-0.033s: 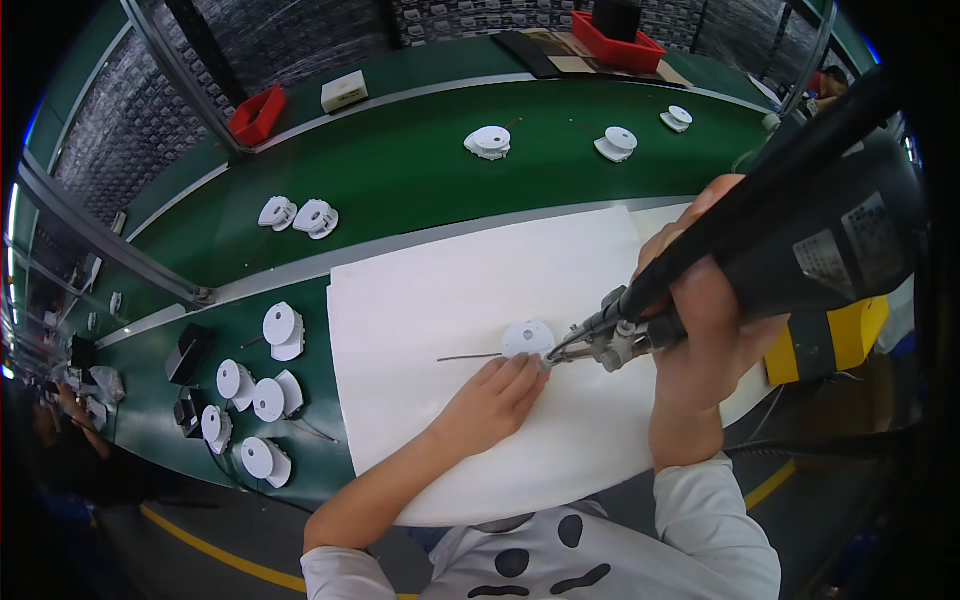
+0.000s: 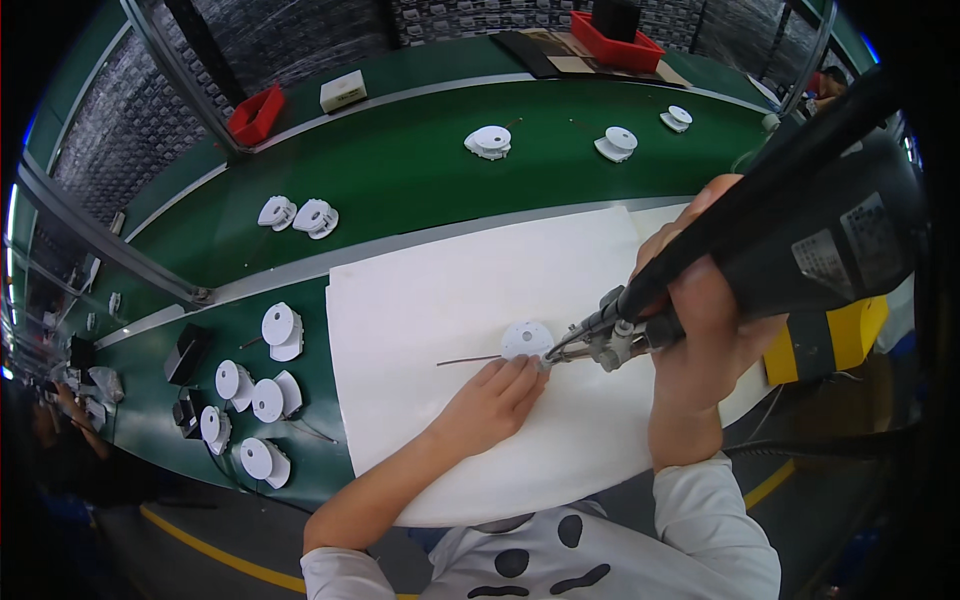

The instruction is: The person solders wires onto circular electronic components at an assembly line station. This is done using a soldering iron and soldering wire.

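On the white sheet (image 2: 430, 290) lies a round white plastic part (image 2: 527, 337) with a hole in its middle. A thin brownish wire (image 2: 468, 360) sticks out from its left side. My left hand (image 2: 495, 400) is closed on the near edge of the part, fingertips bunched there. In my right hand (image 2: 705, 310) is a black gun-shaped tool (image 2: 770, 260) with a metal bracket and a thin metal tip. The tip points down-left and meets the part's near right edge, beside my left fingertips. My fingers and the tip cover that edge, so contact is unclear.
Several similar white parts, such as this one (image 2: 268, 400), stand on the green table at left. More sit on the green belt (image 2: 400, 150) beyond. Red bins (image 2: 617, 45) are at the back. A yellow-and-black object (image 2: 825, 340) is at right. A co-worker's arm (image 2: 85, 425) shows far left.
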Available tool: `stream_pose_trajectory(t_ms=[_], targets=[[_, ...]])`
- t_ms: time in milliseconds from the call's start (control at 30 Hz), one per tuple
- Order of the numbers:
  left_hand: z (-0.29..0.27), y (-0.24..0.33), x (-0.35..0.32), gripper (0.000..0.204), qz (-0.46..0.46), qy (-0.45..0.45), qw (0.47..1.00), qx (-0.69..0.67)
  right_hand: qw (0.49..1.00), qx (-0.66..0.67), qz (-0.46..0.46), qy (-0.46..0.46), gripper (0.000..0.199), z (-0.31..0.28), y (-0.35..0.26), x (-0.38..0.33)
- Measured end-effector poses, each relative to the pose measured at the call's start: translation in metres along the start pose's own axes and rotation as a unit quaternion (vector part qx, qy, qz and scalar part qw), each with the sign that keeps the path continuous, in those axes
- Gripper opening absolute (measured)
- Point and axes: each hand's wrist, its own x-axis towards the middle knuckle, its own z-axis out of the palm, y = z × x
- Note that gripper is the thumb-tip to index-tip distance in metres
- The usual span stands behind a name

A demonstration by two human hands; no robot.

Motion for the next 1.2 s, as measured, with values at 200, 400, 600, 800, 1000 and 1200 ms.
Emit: stream_pose_trajectory(t_ms=[200, 400, 600, 800, 1000, 1200], targets=[[0.003, 0.002, 0.002, 0.032, -0.011, 0.045, 0.999, 0.007, 1.000, 0.018, 0.020, -0.007, 0.041, 0.009, -0.002, 0.000], [0.002, 0.002, 0.002, 0.033, -0.021, 0.054, 0.998, -0.005, 0.997, 0.042, 0.051, -0.024, 0.041, 0.011, 0.003, -0.002], [-0.002, 0.003, 0.002, 0.034, -0.022, 0.038, 0.999, -0.007, 0.998, 0.033, 0.057, -0.024, 0.040, 0.019, 0.005, -0.011], [-0.005, -0.002, -0.002, 0.034, -0.014, 0.032, 0.998, -0.043, 0.979, 0.145, 0.118, 0.075, 0.038, 0.026, 0.000, -0.009], [0.001, 0.004, 0.004, 0.036, -0.011, 0.078, 0.974, -0.213, 0.980, -0.048, 0.077, 0.177, 0.037, 0.013, -0.018, 0.005], [-0.001, 0.002, 0.000, 0.038, -0.024, 0.056, 0.990, -0.129, 0.994, 0.042, 0.072, 0.073, 0.034, 0.019, -0.016, 0.003]])
